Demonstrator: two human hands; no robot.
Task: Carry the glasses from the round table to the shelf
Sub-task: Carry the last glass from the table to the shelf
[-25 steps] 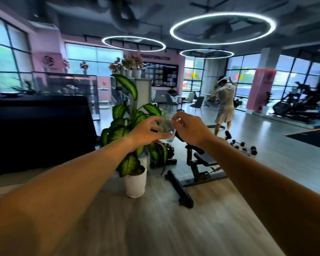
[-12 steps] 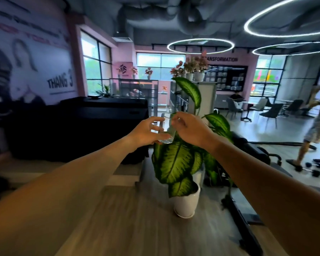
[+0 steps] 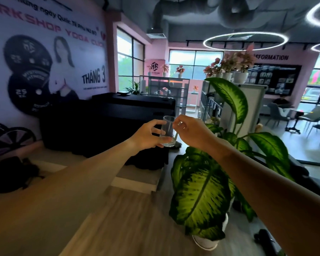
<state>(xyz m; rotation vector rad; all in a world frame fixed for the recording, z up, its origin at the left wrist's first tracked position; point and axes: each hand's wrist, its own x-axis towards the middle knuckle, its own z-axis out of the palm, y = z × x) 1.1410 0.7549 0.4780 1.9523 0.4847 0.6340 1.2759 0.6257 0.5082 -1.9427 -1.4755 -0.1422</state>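
Note:
A clear drinking glass (image 3: 168, 131) is held upright at arm's length in the middle of the view. My left hand (image 3: 148, 134) grips its left side and base with thumb and fingers. My right hand (image 3: 190, 130) closes on its right side near the rim. A metal-framed glass shelf unit (image 3: 166, 89) stands farther back, behind a black-draped counter (image 3: 118, 124). The round table is out of view.
A large potted plant (image 3: 205, 191) in a white pot stands just right of my path on the wooden floor. A low platform edge (image 3: 137, 183) lies ahead on the left. Dark bags (image 3: 13, 172) sit at the far left. Chairs (image 3: 310, 117) stand at the right.
The view has swung left: the person and weight bench have left the frame, and the wall poster and black counter have come in. Both hands still hold the glass out front.

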